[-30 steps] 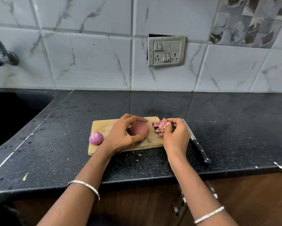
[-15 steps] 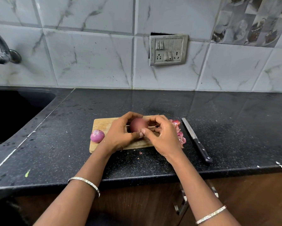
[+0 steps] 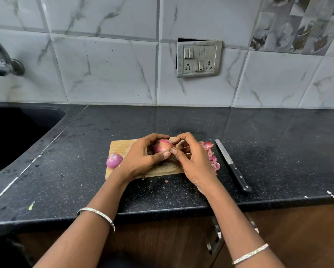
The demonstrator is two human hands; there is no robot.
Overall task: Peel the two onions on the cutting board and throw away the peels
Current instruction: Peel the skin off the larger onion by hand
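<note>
- My left hand (image 3: 141, 157) curls round the larger onion (image 3: 162, 147) from 9 o'clock, holding it just above the middle of the cutting board (image 3: 121, 147).
- My right hand (image 3: 193, 161) closes in from 3 o'clock, thumb and forefinger pinching at the skin near the top. I cannot tell how much skin is caught.
- The smaller onion (image 3: 114, 160) lies at the board's 8 o'clock corner, glossy purple and apparently already bare.
- Loose peels (image 3: 210, 156) heap at the board's 3 o'clock edge, with a knife (image 3: 233, 167) on the counter beyond them.
- I judge the onion firm, light and prone to roll, and slick once stripped. Its skin is papery and likely to tear in strips.
- The lifted edge at the top is the best place to take hold.
- The peels look featherlight and brittle, so I would scoop them rather than pinch them.
</note>
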